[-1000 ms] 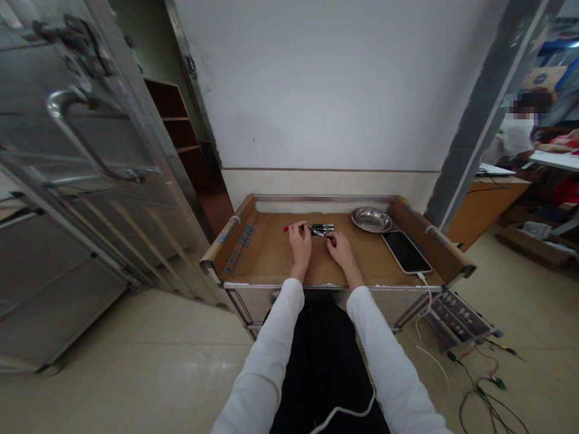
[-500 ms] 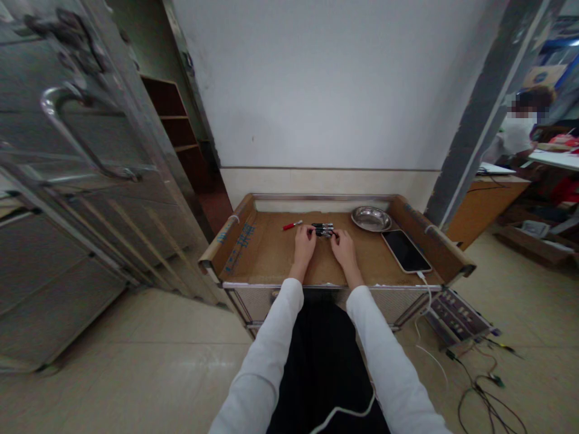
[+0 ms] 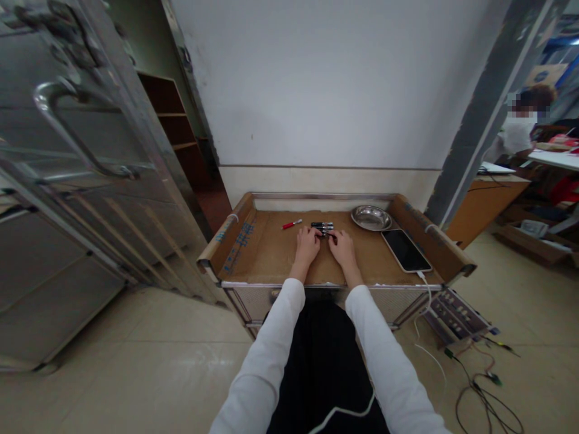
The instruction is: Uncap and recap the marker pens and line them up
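L to R on the cardboard-lined cart [image 3: 266,256]: red pen [image 3: 290,225] lies alone, a bit askew, left of ctr, nearer back edge than front. L hand [image 3: 308,244]: fingers bent, tips at left end of the dark pens [image 3: 322,225]; can't tell if it's pinching one. Those pens are approx. mid-cart, toward back edge, side by side & roughly parallel to it. R hand [image 3: 342,247]: fingers curled in at their right end; can't tell there either. Steel bowl [image 3: 371,218] nr back right corner; phone [image 3: 406,251] right by it, toward front right corner, w/ cable [image 3: 421,275] plugged in & hanging over front edge.

Risks, my guess: red pen might roll if L knuckles bump it; dark pens, prob. round, could skew or scatter if the hands push unevenly; phone might slide off front edge if cable's tugged.

Count: 1 red pen; dark pens 3 min., exact no. unclear (fingers in the way); 2 hands; 1 bowl; 1 phone; 1 cable on it.
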`<act>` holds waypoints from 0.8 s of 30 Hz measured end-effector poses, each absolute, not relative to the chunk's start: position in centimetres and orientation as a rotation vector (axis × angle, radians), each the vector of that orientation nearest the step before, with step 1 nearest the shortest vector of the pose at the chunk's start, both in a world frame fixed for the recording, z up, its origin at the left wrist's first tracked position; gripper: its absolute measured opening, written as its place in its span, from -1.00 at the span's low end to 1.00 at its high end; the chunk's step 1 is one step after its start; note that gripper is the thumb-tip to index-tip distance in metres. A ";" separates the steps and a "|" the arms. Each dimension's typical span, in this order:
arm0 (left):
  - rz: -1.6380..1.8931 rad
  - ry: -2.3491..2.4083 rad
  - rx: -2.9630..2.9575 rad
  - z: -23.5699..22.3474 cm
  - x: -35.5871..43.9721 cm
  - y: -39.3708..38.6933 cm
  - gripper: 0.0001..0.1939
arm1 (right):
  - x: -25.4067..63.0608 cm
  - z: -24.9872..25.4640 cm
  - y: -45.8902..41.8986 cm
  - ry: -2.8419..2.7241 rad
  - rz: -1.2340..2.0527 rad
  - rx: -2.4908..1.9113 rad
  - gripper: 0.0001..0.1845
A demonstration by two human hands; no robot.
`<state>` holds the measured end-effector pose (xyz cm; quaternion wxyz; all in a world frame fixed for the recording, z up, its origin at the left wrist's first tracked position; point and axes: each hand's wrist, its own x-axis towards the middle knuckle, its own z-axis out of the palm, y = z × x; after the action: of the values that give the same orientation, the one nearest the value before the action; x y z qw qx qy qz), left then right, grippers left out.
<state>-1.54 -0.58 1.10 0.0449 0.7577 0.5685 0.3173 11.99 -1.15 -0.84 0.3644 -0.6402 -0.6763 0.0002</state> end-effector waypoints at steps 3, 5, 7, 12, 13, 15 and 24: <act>0.901 1.685 2.421 1.0 -1.4 -0.8 -0.80 | 12.0 -0.8 -1.2 -1.751 0.003 -1.669 -0.69; 0.866 1.678 2.462 0.6 -1.3 -0.7 -0.82 | 12.0 -0.8 -1.2 -1.755 0.003 -1.682 -0.68; 0.860 1.681 2.466 0.3 -1.3 -0.5 -0.84 | 12.0 -0.8 -1.2 -1.757 0.004 -1.693 -0.68; 0.938 1.608 2.452 -0.3 -1.3 0.2 -0.88 | 12.0 -0.9 -1.1 -1.763 -0.005 -1.689 -0.67; 0.962 1.584 2.439 -0.4 -1.3 0.4 -0.89 | 12.0 -0.9 -1.1 -1.762 -0.010 -1.686 -0.68; 1.002 1.535 2.402 -0.6 -1.3 0.6 -0.90 | 12.0 -0.9 -1.1 -1.756 -0.016 -1.682 -0.68; 1.021 1.485 2.351 -0.5 -1.4 0.5 -0.87 | 12.1 -1.0 -1.2 -1.758 -0.001 -1.658 -0.72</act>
<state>-1.39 0.48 -0.47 0.0894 0.7905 0.4994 0.3432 12.09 -1.17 -1.01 0.3546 -0.6414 -0.6803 -0.0002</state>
